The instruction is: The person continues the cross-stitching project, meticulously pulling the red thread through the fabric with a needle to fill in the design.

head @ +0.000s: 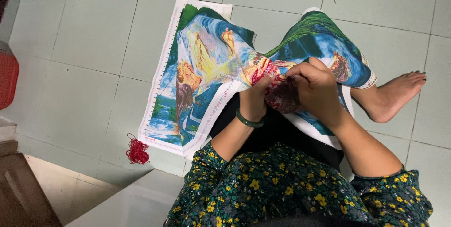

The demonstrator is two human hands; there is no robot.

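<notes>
A large printed embroidery canvas [206, 62], blue, green and yellow with white borders, lies over my lap and spreads onto the tiled floor. My left hand [257, 96], with a green bangle on the wrist, grips a folded part of the canvas from below. Just to its right, my right hand [315, 85] has its fingers pinched together at the cloth's stitched red patch; any needle is too small to see.
A bundle of red thread [137, 151] lies on the floor by the canvas's near corner. My bare foot [395, 96] rests on the tiles at right. A red basket [7, 80] stands at the left edge. A pale step edge [136, 199] runs below.
</notes>
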